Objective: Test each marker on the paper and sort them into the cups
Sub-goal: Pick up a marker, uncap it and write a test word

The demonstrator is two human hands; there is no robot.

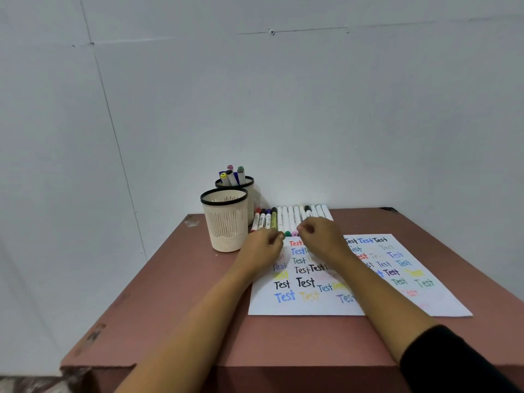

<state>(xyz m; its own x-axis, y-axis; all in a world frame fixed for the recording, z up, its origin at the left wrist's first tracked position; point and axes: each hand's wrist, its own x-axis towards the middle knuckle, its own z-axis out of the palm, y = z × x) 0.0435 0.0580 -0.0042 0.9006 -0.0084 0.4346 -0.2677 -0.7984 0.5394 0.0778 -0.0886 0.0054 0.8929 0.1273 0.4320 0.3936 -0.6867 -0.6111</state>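
A row of markers lies side by side at the back of the brown table, just beyond the white paper covered with the word "Test" in many colours. My left hand and my right hand are both at the near ends of the markers, over the paper's top edge, fingers curled. Whether either hand holds a marker is hidden by the fingers. A cream cup with a black rim stands near the left of the row and looks empty. Behind it a second cup holds several markers.
The brown table stands against a white wall, its back right corner at the far right. The cups sit at the table's back left. My forearms cross the paper's lower left part.
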